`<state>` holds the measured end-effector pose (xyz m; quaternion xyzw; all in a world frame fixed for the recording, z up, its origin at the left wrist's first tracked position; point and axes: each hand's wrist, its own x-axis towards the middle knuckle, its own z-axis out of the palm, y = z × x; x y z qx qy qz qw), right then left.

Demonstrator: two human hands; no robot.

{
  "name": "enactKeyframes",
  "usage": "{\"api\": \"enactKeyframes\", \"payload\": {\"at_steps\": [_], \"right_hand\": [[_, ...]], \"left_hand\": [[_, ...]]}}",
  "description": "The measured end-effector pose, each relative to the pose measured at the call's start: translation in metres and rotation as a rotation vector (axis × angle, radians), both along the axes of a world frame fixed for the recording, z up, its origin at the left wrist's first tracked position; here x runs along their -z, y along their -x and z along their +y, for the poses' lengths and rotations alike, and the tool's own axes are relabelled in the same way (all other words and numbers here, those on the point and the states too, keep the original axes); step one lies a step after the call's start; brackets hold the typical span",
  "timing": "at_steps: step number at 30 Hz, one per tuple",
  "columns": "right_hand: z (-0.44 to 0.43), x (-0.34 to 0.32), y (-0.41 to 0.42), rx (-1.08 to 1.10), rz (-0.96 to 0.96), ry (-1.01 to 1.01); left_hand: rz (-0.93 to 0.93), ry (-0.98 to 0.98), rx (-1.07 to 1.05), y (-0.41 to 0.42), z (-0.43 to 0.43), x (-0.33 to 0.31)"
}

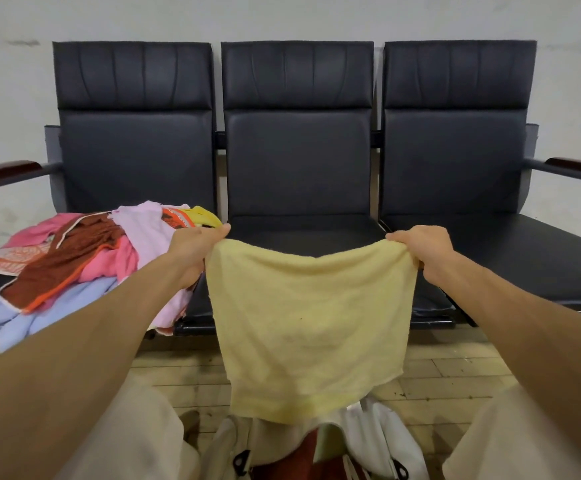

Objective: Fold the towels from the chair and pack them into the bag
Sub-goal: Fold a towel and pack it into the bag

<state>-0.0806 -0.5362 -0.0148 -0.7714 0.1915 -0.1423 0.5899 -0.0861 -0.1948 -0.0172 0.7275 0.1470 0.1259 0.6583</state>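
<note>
Both hands, left hand [195, 251] and right hand [424, 251], pinch the top corners of the limp pale-yellow terry towel [310, 323]; light and floppy, best held by its corners.

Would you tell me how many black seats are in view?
3, side by side: left seat holds the towel pile, middle seat behind the yellow towel, right seat beside it.

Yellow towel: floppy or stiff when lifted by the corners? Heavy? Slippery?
Likely floppy: the yellow towel sags between the left hand and right hand and hangs limp. Probably light: a corner pinch from each hand carries it. Its terry-like nap suggests little slip.
</note>
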Motion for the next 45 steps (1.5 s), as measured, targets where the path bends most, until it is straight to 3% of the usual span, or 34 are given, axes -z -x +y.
{"api": "enactKeyframes", "payload": {"at_steps": [5,13,18,21,27,37,40,45], "right_hand": [[0.000,0.000,-0.004,-0.046,-0.029,-0.208],[-0.007,-0.002,0.002,-0.154,0.102,-0.328],[-0.007,-0.003,0.004,-0.101,0.063,-0.384],[-0.005,-0.003,0.004,-0.081,0.015,-0.350],[-0.006,0.000,0.000,-0.034,-0.094,-0.242],[-0.011,0.011,-0.010,-0.016,-0.072,0.145],[-0.011,0.010,-0.008,-0.001,-0.060,0.083],[-0.011,0.001,-0.007,0.007,-0.130,-0.295]], "left_hand": [[-0.004,-0.019,0.072,0.003,0.000,-0.003],[0.120,0.064,0.069,0.005,-0.008,-0.004],[0.002,0.055,0.048,0.004,-0.004,-0.003],[-0.066,0.053,0.017,0.004,-0.003,-0.001],[-0.126,-0.152,-0.064,0.000,0.001,0.001],[-0.165,-0.535,-0.058,0.003,0.005,0.008],[-0.156,-0.470,-0.061,0.003,0.002,0.007],[-0.145,-0.132,-0.066,0.001,0.000,-0.003]]}}
